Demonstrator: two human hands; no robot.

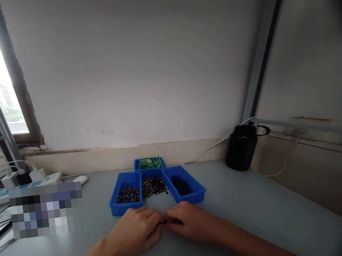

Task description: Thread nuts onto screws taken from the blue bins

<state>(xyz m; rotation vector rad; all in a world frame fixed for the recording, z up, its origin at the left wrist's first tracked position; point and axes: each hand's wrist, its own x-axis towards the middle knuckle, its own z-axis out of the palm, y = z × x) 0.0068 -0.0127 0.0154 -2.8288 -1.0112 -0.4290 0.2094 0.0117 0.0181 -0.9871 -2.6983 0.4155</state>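
As both hands meet just in front of the blue left tray [127, 208], left hand [140, 229] and right hand [187, 221] pinching a small dark piece [163, 222] between them, loose screws [153, 186] right beside that tray.

Grey-white wall [138, 65], scuffed low down, above a cream band [93, 159]. Grey desk [95, 249] set against it. Daylit window [7, 94] at far left, ragged frame edge; greenery and a building outside. Slanting metal posts [262, 58] either side. Right side dimmer.
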